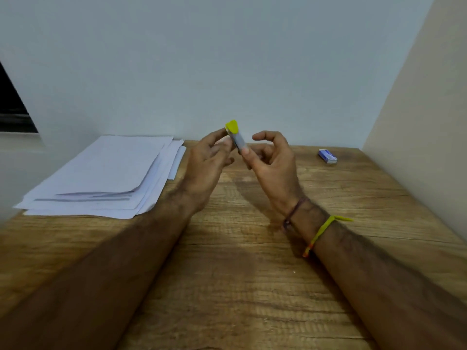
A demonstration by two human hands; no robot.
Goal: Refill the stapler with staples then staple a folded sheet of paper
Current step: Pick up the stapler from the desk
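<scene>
Stapler (pixel 236 136) was off the table, held in the air between both hands, above the far middle of the wooden table (pixel 227 274). Small unit, yellow end plus grey metal body. Long axis ran steeply: yellow end up and slightly left, toward the wall; grey end down and slightly right, toward the person. Roughly upright, tilted a bit.

Left hand (pixel 206 170) gripped it from the left, fingertips and thumb closed on the upper part just under the yellow end. Right hand (pixel 271 160) pinched the lower grey end with the thumb; index finger curled above and clear of the body, other fingers loosely bent behind. Couldn't tell if the stapler was opened or closed, too blurred.

Stack of white paper sheets (pixel 101 178) lay flat on the table's left side, fanned unevenly, well apart from the hands. Small blue staple box (pixel 327 156) lay on the table far right, near the back edge, untouched. Thread bands on the right wrist (pixel 313 228).
</scene>
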